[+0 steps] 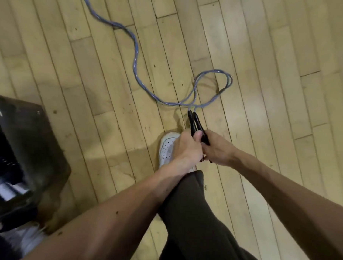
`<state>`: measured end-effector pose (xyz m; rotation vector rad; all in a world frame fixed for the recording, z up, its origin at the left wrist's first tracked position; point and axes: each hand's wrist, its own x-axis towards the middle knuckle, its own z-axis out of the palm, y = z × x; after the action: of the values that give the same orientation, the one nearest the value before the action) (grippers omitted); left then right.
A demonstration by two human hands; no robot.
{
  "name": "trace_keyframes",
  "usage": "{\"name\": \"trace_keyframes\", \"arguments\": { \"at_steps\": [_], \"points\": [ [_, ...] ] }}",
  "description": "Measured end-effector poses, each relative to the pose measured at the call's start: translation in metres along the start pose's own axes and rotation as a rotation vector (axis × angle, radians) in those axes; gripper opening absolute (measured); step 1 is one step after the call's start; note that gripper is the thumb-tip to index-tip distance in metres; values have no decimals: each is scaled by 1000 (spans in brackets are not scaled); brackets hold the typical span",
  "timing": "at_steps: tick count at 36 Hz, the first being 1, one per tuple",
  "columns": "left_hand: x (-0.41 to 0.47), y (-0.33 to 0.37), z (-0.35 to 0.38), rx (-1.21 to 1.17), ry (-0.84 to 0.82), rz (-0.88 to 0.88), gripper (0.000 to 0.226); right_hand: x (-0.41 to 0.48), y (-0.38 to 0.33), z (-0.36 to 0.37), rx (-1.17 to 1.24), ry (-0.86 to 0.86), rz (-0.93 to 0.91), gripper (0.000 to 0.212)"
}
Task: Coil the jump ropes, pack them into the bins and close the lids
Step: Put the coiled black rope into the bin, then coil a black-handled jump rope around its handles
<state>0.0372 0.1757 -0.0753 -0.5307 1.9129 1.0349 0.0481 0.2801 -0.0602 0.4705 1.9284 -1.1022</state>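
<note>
Rope [135, 57]: bluish, doubled, lying on wood floor [267, 75]; small loop just beyond handles, then snaking away to top edge.
Handles [195, 123]: two, black, side by side, tips pointing away from person.
Left hand [187, 148]: fingers curled round handles, thumb pressed on top.
Right hand [218, 149]: curled round same handles, touching left hand.
Bin [28, 143]: dark, blurred, at left edge, well apart from rope.
White shoe [167, 147] under left hand.

Floor [266, 94]: pale wooden planks, scuffed, scattered dark specks. White perforated shoe [167, 148] planted flat on it. Dark trouser leg [192, 219] rises from the shoe.
</note>
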Motion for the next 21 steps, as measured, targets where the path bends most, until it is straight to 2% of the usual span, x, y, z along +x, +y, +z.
{"name": "trace_keyframes", "arguments": {
  "at_steps": [4,8,14,17,21],
  "points": [
    [-21,20,-42,14,-18,162,27,-29,-38,-17,154,-47,-48,15],
    [-60,59,-102,-29,-38,339,19,-72,-100,-38,270,-59,-172,20],
    [-163,120,-195,-148,0,547,8,-164,-207,-52,357,-26,-374,26],
    [-228,134,-235,-225,41,657,21,-211,-252,-43,390,-26,-473,28],
    [-302,126,-275,-361,115,769,21,-269,-300,-12,496,-65,-607,28]
  ]
}}
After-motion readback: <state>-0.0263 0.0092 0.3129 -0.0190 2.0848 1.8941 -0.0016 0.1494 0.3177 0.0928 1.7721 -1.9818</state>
